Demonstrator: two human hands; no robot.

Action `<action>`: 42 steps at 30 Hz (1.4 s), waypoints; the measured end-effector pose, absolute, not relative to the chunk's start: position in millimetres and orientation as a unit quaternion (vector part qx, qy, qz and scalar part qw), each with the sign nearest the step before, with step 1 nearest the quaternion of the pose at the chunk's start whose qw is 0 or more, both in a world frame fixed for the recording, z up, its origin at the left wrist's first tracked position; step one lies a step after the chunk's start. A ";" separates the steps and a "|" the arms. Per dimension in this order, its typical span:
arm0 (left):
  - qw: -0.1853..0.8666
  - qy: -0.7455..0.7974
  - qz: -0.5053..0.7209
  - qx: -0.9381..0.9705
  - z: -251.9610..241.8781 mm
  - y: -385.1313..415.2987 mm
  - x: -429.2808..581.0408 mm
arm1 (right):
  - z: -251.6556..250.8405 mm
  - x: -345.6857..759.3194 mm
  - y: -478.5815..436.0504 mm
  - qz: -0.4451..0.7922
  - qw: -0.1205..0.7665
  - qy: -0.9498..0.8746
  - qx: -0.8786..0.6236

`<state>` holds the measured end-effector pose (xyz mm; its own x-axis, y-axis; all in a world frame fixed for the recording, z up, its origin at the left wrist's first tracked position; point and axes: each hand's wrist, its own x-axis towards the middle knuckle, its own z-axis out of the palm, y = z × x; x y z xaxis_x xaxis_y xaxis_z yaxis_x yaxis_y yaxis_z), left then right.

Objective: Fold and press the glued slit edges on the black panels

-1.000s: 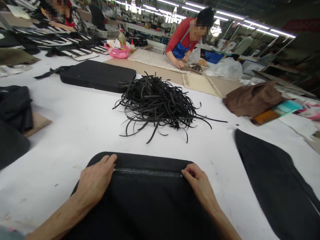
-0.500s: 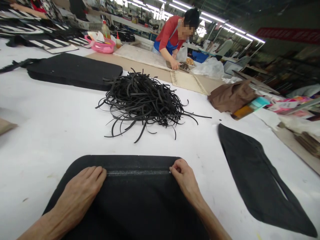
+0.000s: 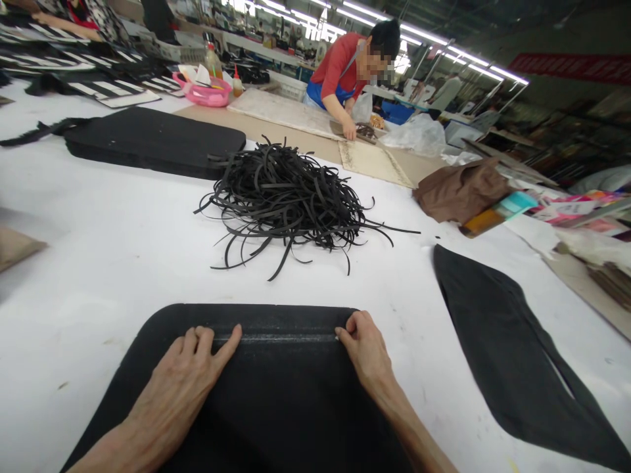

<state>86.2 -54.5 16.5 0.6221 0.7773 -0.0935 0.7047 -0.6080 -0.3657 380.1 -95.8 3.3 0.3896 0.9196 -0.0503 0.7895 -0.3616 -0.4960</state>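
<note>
A black fabric panel [image 3: 290, 401] with rounded corners lies in front of me. Across its top runs a narrow seam-like strip [image 3: 286, 339] with whitish streaks. My left hand [image 3: 190, 368] rests on the panel at the strip's left end, thumb stretched out along it and the other fingers bent against the fabric. At the right end, my right hand [image 3: 365, 345] is closed in a pinch by the panel's edge. A tiny pale spot shows at its fingertips; what they pinch is too small to name. Beyond the panel lies a heap of thin black strips [image 3: 290, 194].
A stack of black panels [image 3: 152, 141] lies at the back left, near a pink basket [image 3: 204, 92]. Another black piece [image 3: 517, 355] with a slit lies at right. Brown cloth [image 3: 458, 190] sits behind it. A co-worker in red [image 3: 340, 66] bends over the far table side.
My left thumb has spread away from the fingers and slid right along the strip. My right hand keeps its pinch in nearly the same place. The view has shifted slightly.
</note>
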 end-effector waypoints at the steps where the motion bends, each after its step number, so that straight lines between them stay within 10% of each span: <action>1: 0.159 -0.417 0.135 -0.885 18.4 -54.9 90.0 | 4.0 379.6 -95.7 0.156 0.198 -0.525 -0.813; 19: 0.228 -0.419 0.166 -0.863 17.3 -60.5 104.1 | 12.3 329.1 -110.2 -0.009 0.103 -0.766 -0.634; 42: -0.090 -0.345 0.055 -0.933 0.6 -49.6 84.5 | -0.7 307.8 -99.8 -0.027 0.077 -0.831 -0.551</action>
